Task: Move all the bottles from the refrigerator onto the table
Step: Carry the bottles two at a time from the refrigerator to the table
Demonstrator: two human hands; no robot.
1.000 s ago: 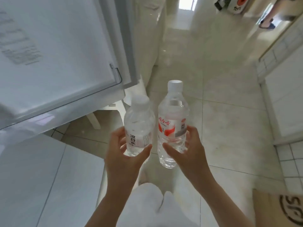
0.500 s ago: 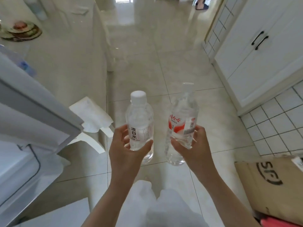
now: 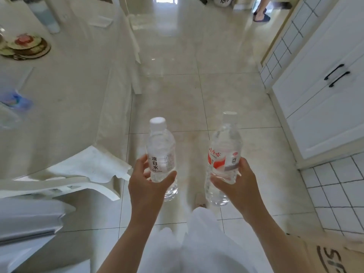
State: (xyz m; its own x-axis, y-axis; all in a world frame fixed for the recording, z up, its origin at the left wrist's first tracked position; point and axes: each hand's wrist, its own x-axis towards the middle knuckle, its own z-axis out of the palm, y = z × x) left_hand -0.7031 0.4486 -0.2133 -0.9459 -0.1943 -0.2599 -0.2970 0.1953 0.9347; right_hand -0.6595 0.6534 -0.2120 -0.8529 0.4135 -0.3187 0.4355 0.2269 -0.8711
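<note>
My left hand [image 3: 146, 183] grips a short clear water bottle with a white label and white cap [image 3: 160, 148], held upright over the floor. My right hand [image 3: 237, 185] grips a taller clear water bottle with a red and white label [image 3: 224, 150], also upright. The two bottles stand side by side, a little apart. The table [image 3: 65, 99], under a cream cloth, fills the left side, to the left of both hands. A blurred bottle with a blue label [image 3: 11, 107] lies at the table's left edge. The refrigerator's white door edge [image 3: 27, 221] shows at the lower left.
A white chair [image 3: 82, 178] stands between the table and my left hand. A stack of round mats [image 3: 25, 46] lies on the table at the far left. White cabinets [image 3: 323, 91] line the right. A cardboard box [image 3: 331, 257] is at the lower right. Another person's foot [image 3: 261, 13] is far ahead.
The view has swung away from the refrigerator door toward the table and the hallway. Both hands still hold their bottles, which have drawn slightly apart.
</note>
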